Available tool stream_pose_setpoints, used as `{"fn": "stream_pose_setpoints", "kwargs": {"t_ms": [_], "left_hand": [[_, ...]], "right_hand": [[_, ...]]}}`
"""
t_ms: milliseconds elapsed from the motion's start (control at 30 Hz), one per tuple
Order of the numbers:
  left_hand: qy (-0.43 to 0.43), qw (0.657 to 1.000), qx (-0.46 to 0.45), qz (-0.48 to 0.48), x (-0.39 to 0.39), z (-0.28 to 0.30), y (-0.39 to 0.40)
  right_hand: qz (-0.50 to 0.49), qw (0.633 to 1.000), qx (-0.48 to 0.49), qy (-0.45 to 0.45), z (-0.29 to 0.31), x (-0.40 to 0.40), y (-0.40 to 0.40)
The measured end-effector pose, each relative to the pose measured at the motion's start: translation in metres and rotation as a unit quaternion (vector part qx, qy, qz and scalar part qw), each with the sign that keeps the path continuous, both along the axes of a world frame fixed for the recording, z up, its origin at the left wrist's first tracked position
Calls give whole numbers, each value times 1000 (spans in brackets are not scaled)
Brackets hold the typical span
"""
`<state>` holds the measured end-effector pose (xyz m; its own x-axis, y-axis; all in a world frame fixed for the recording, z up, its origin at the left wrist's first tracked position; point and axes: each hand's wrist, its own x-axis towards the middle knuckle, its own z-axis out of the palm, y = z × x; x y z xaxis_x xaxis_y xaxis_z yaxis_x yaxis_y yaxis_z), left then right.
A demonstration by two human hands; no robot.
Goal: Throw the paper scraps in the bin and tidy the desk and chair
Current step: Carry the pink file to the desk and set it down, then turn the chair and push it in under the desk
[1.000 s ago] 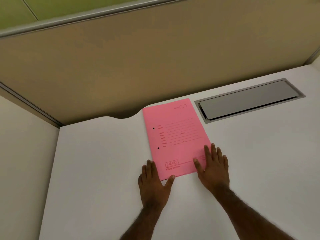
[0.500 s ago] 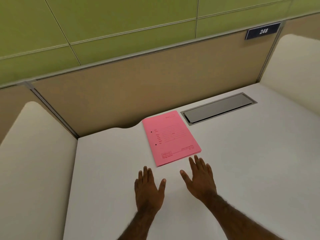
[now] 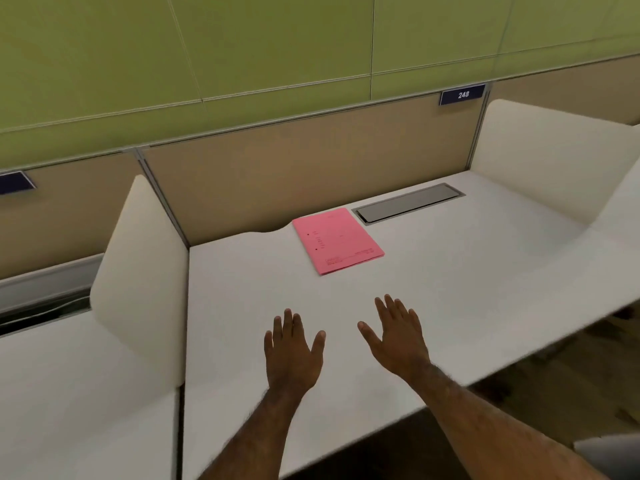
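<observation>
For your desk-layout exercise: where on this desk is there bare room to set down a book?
Most of the white desk is bare. One free patch runs right of the pink folder, below the grey cable hatch. Another lies between the folder and the left divider. The near edge is taken by the open left hand and right hand.

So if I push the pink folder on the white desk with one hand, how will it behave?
The pink folder lies flat and looks thin, so it is probably light and should slide easily on the smooth white desk. Lifted by one corner, it would likely bend somewhat. Being flat, it will not roll or tip.
</observation>
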<state>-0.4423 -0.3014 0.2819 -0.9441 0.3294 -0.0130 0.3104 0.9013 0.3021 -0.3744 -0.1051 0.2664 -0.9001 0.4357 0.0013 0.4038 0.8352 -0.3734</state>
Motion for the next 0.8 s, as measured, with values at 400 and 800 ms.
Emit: {"fn": "stream_pose_setpoints", "kwargs": {"t_ms": [400,800], "left_hand": [[18,1000,21,-11,130,25,-73],[11,1000,9,-2,220,28,-54]], "right_hand": [[14,999,35,-9,28,142,-71],[36,999,29,3,33,218,-58]]}}
